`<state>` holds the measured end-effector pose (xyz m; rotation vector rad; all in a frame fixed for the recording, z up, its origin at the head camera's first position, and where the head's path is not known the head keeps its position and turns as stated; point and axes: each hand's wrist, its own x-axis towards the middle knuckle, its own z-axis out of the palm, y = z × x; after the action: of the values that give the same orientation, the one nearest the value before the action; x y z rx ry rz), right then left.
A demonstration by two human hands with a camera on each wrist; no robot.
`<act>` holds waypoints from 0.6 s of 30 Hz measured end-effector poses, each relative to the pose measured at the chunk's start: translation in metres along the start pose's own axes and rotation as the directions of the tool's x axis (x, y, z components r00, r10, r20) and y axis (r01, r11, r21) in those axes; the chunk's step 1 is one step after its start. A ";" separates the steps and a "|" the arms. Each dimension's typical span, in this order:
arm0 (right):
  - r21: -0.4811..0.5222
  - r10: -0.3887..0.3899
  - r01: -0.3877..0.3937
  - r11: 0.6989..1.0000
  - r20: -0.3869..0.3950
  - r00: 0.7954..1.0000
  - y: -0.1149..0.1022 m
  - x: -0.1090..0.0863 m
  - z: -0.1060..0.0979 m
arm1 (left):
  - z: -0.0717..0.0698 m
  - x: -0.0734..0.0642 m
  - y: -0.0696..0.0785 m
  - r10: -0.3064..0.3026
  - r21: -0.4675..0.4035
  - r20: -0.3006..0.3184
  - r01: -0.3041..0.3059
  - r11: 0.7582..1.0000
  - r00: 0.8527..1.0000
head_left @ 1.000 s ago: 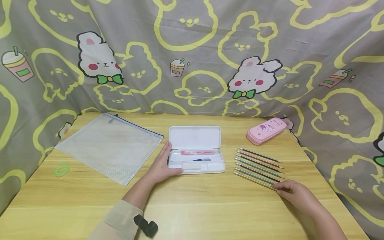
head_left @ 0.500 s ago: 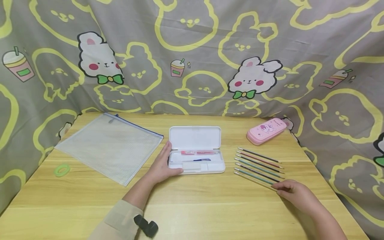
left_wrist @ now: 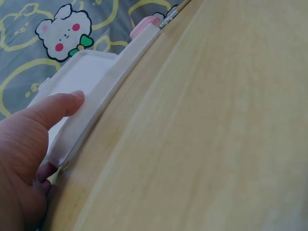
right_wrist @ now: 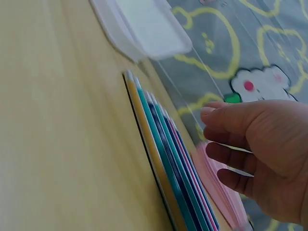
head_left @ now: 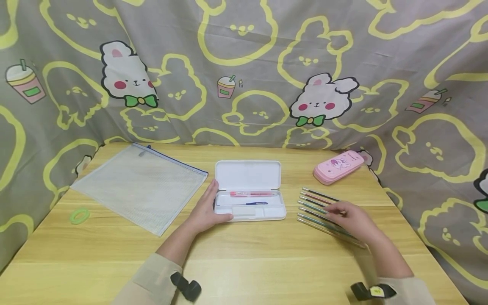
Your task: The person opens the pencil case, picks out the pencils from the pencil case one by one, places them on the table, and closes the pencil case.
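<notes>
A white pencil case [head_left: 248, 174] stands open at mid-table, with a red pen [head_left: 241, 193] and a blue pen [head_left: 260, 203] inside. My left hand [head_left: 203, 215] grips its left end, thumb over the front rim and fingers along the side, as the left wrist view [left_wrist: 29, 134] also shows. Several pencils [head_left: 313, 205] lie side by side to the right of the case, eraser ends toward it. Over their middle is my right hand [head_left: 352, 219], fingers loosely bent. In the right wrist view, nothing shows between its thumb and fingers.
A closed pink pencil case [head_left: 338, 167] lies behind the pencils. On the left are a clear mesh zip pouch [head_left: 141, 186] with a blue zip and a green ring [head_left: 79, 216]. A patterned curtain [head_left: 251, 118] hangs along the table's back edge.
My right hand has left the tip end of the nearest pencil and moved up and left over the middle of the row. My left hand stays on the white pencil case.
</notes>
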<state>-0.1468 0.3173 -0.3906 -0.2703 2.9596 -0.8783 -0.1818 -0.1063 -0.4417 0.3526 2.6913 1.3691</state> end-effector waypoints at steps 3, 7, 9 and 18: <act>0.012 -0.024 0.024 1.000 -0.010 1.000 -0.014 0.023 0.008 | 0.000 0.000 0.000 0.001 -0.001 -0.003 -0.001 1.000 1.000; 0.081 -0.035 0.035 0.996 0.003 0.999 -0.032 0.053 0.017 | 0.001 0.001 -0.001 0.003 0.001 -0.009 -0.003 1.000 1.000; 0.113 -0.040 0.039 0.993 0.010 0.999 -0.040 0.068 0.021 | 0.001 0.001 -0.001 0.005 0.001 -0.012 -0.005 1.000 1.000; 0.160 0.047 -0.049 0.986 0.019 0.999 -0.071 0.122 0.030 | 0.001 0.002 -0.003 0.007 0.013 -0.021 -0.007 1.000 1.000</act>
<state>-0.2530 0.2208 -0.3754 -0.1968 2.8466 -1.0958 -0.1835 -0.1066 -0.4445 0.3512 2.7198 1.3648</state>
